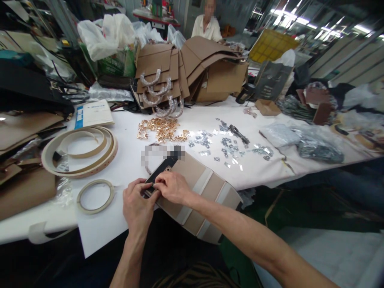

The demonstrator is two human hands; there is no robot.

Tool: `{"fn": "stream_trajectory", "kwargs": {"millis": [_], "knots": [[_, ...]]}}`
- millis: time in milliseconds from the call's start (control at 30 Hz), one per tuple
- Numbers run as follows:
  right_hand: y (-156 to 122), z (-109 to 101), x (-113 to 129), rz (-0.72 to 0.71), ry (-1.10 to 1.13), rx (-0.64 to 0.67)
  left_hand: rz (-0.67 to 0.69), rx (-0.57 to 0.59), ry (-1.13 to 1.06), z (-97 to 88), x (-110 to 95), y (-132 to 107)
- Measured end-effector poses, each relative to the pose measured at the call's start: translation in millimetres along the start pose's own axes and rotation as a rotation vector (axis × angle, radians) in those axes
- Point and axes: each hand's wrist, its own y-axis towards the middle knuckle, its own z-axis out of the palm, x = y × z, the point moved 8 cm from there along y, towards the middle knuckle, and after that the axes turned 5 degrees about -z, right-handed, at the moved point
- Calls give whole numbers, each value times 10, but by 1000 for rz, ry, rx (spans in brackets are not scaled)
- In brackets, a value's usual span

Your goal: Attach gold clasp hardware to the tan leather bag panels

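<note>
A tan handbag piece (192,176) with pale stripes lies at the table's front edge, its lower part jutting over that edge. Along its upper left side runs a dark strip (160,170). My left hand (138,202) is closed around this dark edge, thumb and fingertips pressed on it. Right beside those fingertips, my right hand (174,186) pinches at the same edge; whatever sits between its fingers is too small to make out. Behind the piece lie a heap of gold-coloured metal fittings (162,129) and scattered small silver plates (229,146).
A wide coiled strip (81,174) and a tape roll (95,196) lie on the left. Stacked brown bag pieces (159,60) with plastic-wrapped handles (163,94) stand at the back. Plastic-bagged parts (318,148) are on the right. A person (207,26) is behind the stack.
</note>
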Motion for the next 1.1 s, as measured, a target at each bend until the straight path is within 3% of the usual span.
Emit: {"fn": "stream_trajectory", "kwargs": {"millis": [400, 767, 867, 1033, 1100], "knots": [[-75, -38, -38, -48, 100, -35, 158, 127, 92, 78, -154, 134], [-49, -62, 31, 26, 11, -21, -3, 171, 180, 98, -38, 105], [-32, -71, 42, 68, -5, 12, -28, 168, 102, 60, -3, 107], [-37, -69, 41, 60, -21, 20, -101, 306, -217, 71, 140, 136], [-52, -60, 28, 45, -11, -4, -90, 303, -242, 40, 151, 146]]}}
